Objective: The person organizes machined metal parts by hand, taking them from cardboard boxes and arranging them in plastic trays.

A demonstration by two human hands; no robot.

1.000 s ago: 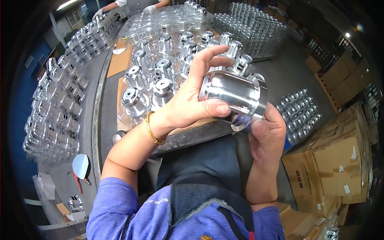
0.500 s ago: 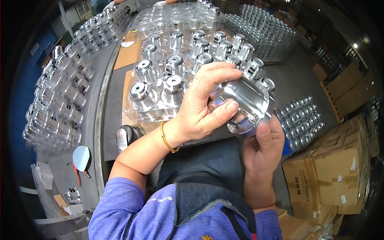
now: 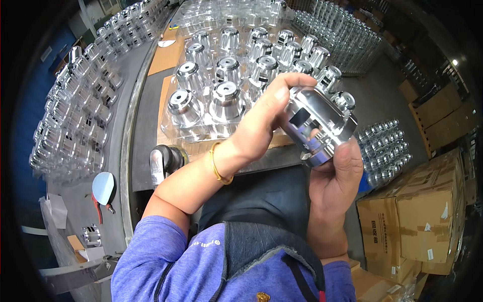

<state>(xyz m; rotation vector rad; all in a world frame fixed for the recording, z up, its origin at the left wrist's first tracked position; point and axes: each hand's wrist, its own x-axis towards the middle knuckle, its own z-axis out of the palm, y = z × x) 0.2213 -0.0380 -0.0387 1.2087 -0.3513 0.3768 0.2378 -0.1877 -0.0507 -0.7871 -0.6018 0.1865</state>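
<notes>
A shiny, polished metal cylindrical housing (image 3: 327, 113) with a dark rectangular slot in its side is held tilted in front of me. My left hand (image 3: 264, 118) grips its upper left end, fingers curled over the top. At the lower right end, my right hand (image 3: 336, 173) supports it with thumb and fingers. Behind it, several similar housings (image 3: 227, 103) stand in rows in a clear plastic tray (image 3: 201, 133) on the table. Beside my left forearm lies a silver and black tool (image 3: 165, 162) with a rounded body.
More housings stand stacked at the left (image 3: 70, 121) and in a caged stack (image 3: 342, 38) at the far right. A light-blue disc (image 3: 103, 188) lies by a red-handled tool (image 3: 97, 209) on the grey surface. Cardboard boxes (image 3: 412, 221) stand at my right.
The housing has been turned, so its dark slot now faces up toward me. My left hand has shifted round it, its thumb moving up off the near side. The view has tilted slightly.
</notes>
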